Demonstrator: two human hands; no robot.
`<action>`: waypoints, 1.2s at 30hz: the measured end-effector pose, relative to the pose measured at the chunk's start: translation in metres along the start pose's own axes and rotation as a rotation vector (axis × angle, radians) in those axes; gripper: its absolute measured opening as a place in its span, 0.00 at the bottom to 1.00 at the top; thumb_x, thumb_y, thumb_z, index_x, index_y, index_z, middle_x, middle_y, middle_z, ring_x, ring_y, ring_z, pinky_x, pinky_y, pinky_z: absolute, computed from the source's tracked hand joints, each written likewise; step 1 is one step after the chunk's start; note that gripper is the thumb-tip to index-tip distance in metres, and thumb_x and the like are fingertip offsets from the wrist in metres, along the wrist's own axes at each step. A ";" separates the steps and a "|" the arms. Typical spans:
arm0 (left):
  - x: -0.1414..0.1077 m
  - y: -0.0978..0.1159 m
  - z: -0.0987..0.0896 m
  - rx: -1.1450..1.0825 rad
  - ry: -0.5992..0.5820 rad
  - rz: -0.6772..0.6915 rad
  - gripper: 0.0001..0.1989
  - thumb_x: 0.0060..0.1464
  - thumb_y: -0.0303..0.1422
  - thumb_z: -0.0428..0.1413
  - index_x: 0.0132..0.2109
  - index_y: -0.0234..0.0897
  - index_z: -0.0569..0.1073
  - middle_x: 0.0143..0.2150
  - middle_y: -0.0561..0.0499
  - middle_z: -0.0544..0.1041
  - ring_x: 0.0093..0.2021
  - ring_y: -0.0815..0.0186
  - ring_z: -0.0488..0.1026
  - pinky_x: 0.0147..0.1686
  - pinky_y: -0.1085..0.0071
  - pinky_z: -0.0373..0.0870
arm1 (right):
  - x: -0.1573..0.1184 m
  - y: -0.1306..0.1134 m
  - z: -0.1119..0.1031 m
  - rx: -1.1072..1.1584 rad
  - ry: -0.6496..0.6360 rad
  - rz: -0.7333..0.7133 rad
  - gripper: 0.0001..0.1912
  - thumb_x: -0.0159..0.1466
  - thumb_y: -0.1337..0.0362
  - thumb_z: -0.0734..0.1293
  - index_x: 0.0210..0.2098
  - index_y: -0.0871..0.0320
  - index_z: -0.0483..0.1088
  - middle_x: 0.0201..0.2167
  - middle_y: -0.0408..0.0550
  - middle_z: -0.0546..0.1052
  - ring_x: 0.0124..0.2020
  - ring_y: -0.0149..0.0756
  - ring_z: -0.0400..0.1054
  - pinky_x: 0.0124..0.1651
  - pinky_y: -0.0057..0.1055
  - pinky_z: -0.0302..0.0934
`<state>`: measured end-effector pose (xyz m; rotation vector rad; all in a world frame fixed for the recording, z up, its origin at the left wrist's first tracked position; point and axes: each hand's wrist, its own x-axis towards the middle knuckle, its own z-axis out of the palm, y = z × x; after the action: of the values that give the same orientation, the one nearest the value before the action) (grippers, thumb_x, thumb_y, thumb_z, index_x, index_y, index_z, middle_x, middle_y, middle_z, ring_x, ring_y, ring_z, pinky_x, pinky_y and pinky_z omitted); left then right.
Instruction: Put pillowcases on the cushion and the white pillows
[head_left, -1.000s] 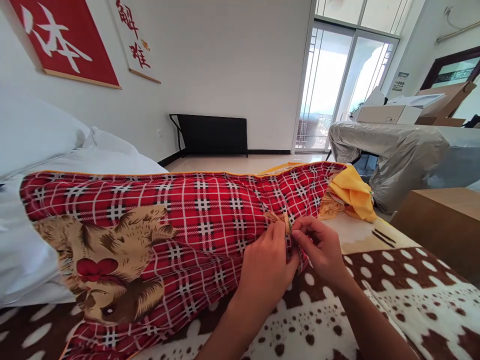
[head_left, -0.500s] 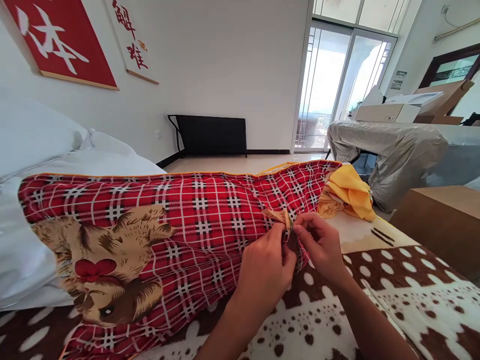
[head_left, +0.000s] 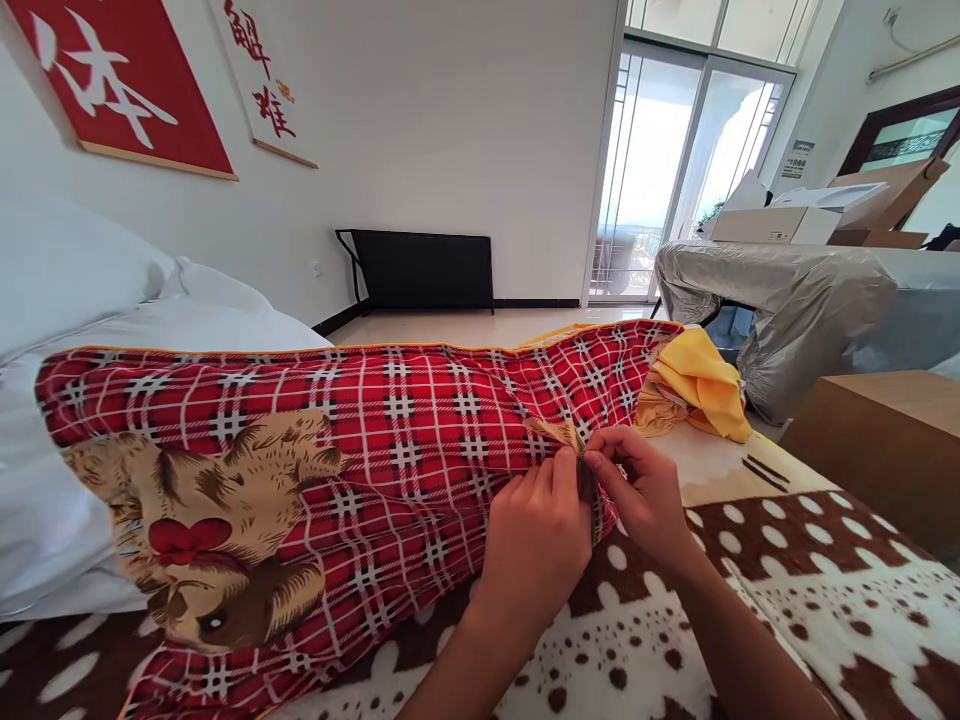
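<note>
“体” is being shown on a red scroll (head_left: 135,130), “解难” on a white scroll (head_left: 259,75). Near the far edge of a plush, spotted blanket (head_left: 735,610), a fold of wrinkled plaid cloth (head_left: 405,410) is being pinched by left hand (head_left: 538,535) and right hand (head_left: 641,495), most cloth lying left of the grip.

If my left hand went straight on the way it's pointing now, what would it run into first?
Most likely the red plaid cloth: your left hand is up against it, and it spreads on ahead in that line, though depth is unclear here.
</note>
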<state>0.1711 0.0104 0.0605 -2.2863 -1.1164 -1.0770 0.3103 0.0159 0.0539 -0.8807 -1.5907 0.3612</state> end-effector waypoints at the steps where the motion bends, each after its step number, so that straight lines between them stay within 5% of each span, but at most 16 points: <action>1: 0.000 -0.001 0.000 0.000 -0.003 0.001 0.11 0.51 0.21 0.44 0.41 0.35 0.62 0.25 0.52 0.72 0.23 0.63 0.71 0.21 0.69 0.60 | 0.000 0.000 0.000 -0.006 0.000 0.001 0.06 0.65 0.64 0.62 0.33 0.57 0.67 0.24 0.41 0.68 0.25 0.28 0.61 0.29 0.24 0.58; 9: -0.001 -0.003 0.002 -0.157 -0.007 -0.068 0.05 0.55 0.27 0.47 0.40 0.36 0.64 0.24 0.53 0.70 0.23 0.66 0.70 0.21 0.71 0.59 | 0.000 0.001 0.000 -0.032 0.010 0.007 0.07 0.65 0.62 0.62 0.33 0.57 0.67 0.25 0.42 0.69 0.26 0.29 0.63 0.29 0.25 0.60; 13: 0.000 0.000 0.003 -0.024 0.069 -0.032 0.05 0.57 0.29 0.49 0.41 0.34 0.63 0.29 0.50 0.71 0.30 0.63 0.73 0.25 0.70 0.64 | 0.000 0.000 -0.001 -0.029 0.011 0.003 0.06 0.65 0.63 0.62 0.33 0.57 0.67 0.25 0.43 0.70 0.26 0.29 0.64 0.30 0.25 0.60; 19: -0.001 0.003 0.003 0.058 0.097 -0.016 0.06 0.56 0.24 0.48 0.41 0.34 0.63 0.28 0.52 0.68 0.27 0.64 0.71 0.25 0.69 0.65 | 0.001 -0.001 -0.001 -0.020 0.010 -0.009 0.05 0.65 0.64 0.63 0.33 0.57 0.67 0.24 0.41 0.69 0.26 0.28 0.63 0.29 0.24 0.59; 29: 0.000 -0.009 0.000 -0.185 -0.043 -0.129 0.05 0.54 0.23 0.48 0.35 0.38 0.63 0.30 0.52 0.72 0.28 0.63 0.72 0.24 0.69 0.63 | 0.001 0.003 -0.002 0.058 -0.002 0.033 0.05 0.65 0.64 0.63 0.34 0.57 0.67 0.24 0.40 0.67 0.25 0.27 0.61 0.27 0.23 0.57; 36: 0.002 -0.012 0.012 -0.531 -0.007 -0.231 0.09 0.57 0.26 0.49 0.45 0.40 0.60 0.35 0.53 0.74 0.32 0.65 0.75 0.29 0.73 0.67 | 0.003 0.006 -0.004 0.138 -0.037 0.076 0.05 0.66 0.63 0.63 0.34 0.57 0.67 0.24 0.40 0.66 0.23 0.25 0.58 0.24 0.22 0.52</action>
<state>0.1678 0.0261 0.0540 -2.5930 -1.2346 -1.6180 0.3160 0.0210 0.0531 -0.8332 -1.5494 0.5376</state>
